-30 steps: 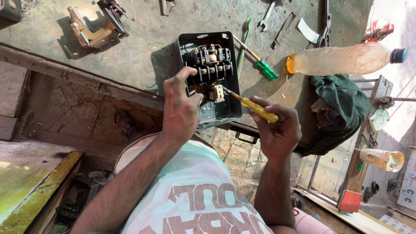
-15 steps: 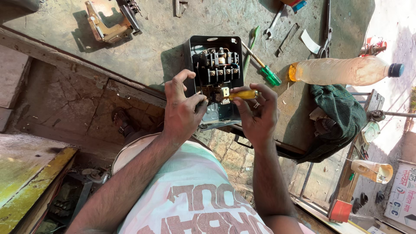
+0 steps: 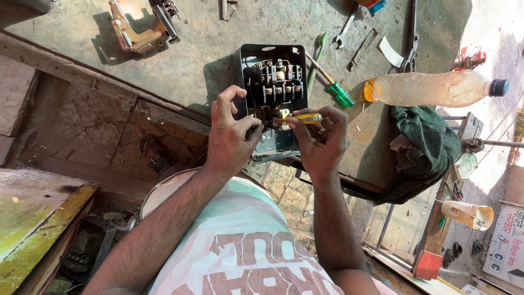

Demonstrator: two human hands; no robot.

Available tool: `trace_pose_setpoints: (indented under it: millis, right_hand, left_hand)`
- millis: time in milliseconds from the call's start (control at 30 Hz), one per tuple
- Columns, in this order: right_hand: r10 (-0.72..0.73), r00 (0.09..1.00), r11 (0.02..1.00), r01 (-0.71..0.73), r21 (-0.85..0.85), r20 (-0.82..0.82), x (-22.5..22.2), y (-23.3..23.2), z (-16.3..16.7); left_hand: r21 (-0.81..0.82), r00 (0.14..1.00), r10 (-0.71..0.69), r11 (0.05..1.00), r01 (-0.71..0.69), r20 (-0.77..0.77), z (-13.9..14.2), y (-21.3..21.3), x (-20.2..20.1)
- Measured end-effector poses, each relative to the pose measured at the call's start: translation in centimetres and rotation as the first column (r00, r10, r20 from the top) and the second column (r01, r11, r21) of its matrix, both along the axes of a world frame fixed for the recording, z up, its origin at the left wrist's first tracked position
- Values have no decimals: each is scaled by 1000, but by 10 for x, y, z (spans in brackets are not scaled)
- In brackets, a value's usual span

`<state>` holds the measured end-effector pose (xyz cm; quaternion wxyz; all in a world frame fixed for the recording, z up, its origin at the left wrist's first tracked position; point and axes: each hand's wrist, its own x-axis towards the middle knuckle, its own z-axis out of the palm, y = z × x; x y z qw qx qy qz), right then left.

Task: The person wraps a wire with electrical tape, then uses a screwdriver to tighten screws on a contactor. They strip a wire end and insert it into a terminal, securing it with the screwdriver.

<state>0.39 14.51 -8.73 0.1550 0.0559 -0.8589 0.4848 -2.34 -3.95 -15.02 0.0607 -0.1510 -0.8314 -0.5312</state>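
— Head view: what sits at the centre?

— A black switch box [image 3: 271, 82], open, on the grey bench [image 3: 185, 65]. Everything else I place from that box.

— The hands?

— Below the box, the left hand [image 3: 229, 136] closes its fingers on the box's lower edge; what its fingertips pinch is hidden. Beside it, the right hand [image 3: 322, 142] is curled tight round a yellow-handled screwdriver [image 3: 304, 117], the tip lost among the parts inside.

— And to the right of the box?

— A green-handled screwdriver [image 3: 333, 87], then a plastic bottle [image 3: 436, 88] lying flat, and a green cloth [image 3: 426, 147] lower down.

— Left?

— A rusty metal bracket [image 3: 136, 33], well apart, its top cut off by the frame.

— The wiring?

— Too small to tell.
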Motion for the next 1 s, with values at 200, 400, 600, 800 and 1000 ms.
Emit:
trace_pose_setpoints:
  millis: [200, 400, 600, 800, 1000]
  right_hand:
    - [-43, 999, 999, 43, -29, 11, 2, -1, 0]
    - [-50, 998, 997, 52, -55, 35, 3, -1, -1]
    - [-39, 999, 999, 39, -12, 10, 3, -2, 0]
    - [-81, 997, 997, 81, 16, 5, 3, -8, 4]
    - [2, 990, 962, 37, 271, -143, -4, -10, 11]
  left_hand:
    - [-9, 1000, -8, 1000, 9, 26, 0, 0, 0]
    - [-15, 1000, -12, 1000, 12, 5, -1, -1, 0]
    - [-21, 1000, -15, 1000, 15, 2, -2, -1, 0]
    - [-15, 1000, -17, 1000, 17, 6, -1, -1, 0]
    - [-4, 1000, -4, 1000, 4, -25, -1, -1, 0]
